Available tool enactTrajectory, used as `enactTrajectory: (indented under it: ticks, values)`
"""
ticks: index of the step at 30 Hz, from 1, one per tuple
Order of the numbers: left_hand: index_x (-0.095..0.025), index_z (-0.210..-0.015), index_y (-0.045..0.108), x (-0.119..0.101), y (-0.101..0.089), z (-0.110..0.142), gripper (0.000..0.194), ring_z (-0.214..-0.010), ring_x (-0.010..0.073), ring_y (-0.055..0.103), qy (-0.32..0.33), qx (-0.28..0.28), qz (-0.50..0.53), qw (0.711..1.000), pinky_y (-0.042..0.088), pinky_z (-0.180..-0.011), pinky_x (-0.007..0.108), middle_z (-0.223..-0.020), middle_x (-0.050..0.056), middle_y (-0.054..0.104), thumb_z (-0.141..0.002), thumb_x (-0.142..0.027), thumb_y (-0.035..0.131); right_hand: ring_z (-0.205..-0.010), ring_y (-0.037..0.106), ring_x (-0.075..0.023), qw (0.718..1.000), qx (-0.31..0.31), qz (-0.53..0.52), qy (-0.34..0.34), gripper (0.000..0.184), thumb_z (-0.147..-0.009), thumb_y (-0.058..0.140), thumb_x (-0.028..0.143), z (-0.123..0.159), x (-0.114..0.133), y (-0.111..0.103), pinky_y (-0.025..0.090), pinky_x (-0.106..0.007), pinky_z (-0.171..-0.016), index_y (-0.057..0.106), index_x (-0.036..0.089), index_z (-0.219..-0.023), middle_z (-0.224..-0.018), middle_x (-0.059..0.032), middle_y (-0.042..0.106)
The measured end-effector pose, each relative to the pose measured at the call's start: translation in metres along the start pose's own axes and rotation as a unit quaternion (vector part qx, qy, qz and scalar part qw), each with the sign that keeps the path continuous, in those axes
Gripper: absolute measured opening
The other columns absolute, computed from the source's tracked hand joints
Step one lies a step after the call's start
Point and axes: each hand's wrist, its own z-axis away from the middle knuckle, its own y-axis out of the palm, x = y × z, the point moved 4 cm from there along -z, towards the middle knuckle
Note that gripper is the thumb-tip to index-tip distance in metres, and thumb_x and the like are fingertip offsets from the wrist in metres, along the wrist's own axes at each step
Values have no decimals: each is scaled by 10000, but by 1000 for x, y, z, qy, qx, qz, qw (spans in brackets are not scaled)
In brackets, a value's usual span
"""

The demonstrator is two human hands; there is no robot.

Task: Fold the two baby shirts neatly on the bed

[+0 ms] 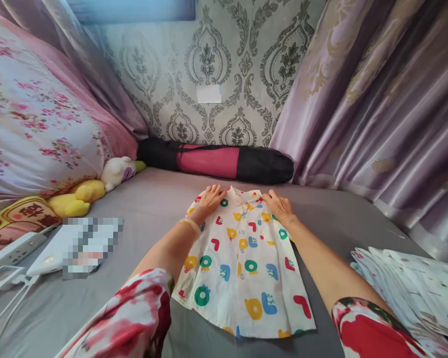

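Both shoulders of the shirt (233, 258) are gripped by the left hand (211, 199) and right hand (279, 206), best held level beside the collar (239, 198).

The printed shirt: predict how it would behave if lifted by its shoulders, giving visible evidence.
The shirt would probably hang floppy, since its thin-looking cloth shows soft folds. It is likely light, being one small garment spread in a shallow layer. It seems unlikely to roll, as it lies nearly flat.

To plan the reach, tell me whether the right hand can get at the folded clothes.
Probably yes: only grey sheet shows between the right hand, on the shirt, and the folded clothes.
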Motion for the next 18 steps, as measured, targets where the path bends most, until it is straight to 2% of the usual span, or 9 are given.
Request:
enactTrajectory:
  ticks: [2,4,7,9,11,14,18]
  values:
    - [-162,-1154,604,1,6,-6,360,-1037,272,533,-7,12,25,1000,378,-871,406,-1123,158,588,-916,-69,351,-991,613,-205,1000,9,-6,0,332,-1006,323,237,-3,-2,7,408,-293,-738,573,259,-1222,-1209,-91,539]
    - [-166,-1124,626,5,13,-12,334,-1070,278,540,-40,50,95,993,365,-916,420,-1132,159,610,-926,-104,365,-976,618,-200,999,25,-31,-2,311,-1007,340,266,-7,-4,16,410,-297,-769,601,249,-1175,-1200,-89,558]
    - [-202,-1080,656,19,25,-25,275,-1096,280,566,-149,134,233,952,341,-976,445,-1112,122,664,-919,-168,436,-1006,606,-212,990,41,-134,28,290,-999,386,309,-16,-8,27,410,-305,-835,649,228,-1092,-1155,-86,602]
    - [-210,-1001,683,26,31,-36,225,-1051,283,605,-198,170,282,923,359,-965,458,-1026,102,701,-914,-231,477,-1035,590,-218,964,56,-248,73,251,-973,448,291,-26,-12,32,413,-288,-856,676,205,-1034,-1104,-81,639]
    - [-201,-911,698,29,35,-47,236,-978,283,639,-216,183,304,910,397,-925,456,-926,94,717,-917,-308,488,-981,601,-210,931,85,-338,108,217,-944,504,277,-36,-14,33,433,-261,-827,697,180,-944,-1005,-68,681]
    - [-195,-867,703,27,39,-60,264,-875,252,662,-227,185,350,890,463,-841,394,-841,69,719,-887,-399,536,-817,629,-188,905,118,-390,124,239,-928,535,316,-46,-14,29,472,-247,-736,703,167,-849,-834,-43,708]
    - [-172,-884,702,22,40,-65,271,-751,202,659,-222,183,406,868,501,-709,296,-798,51,717,-794,-422,653,-676,650,-181,867,140,-457,143,352,-951,475,379,-47,-18,26,493,-249,-634,708,152,-818,-717,-51,706]
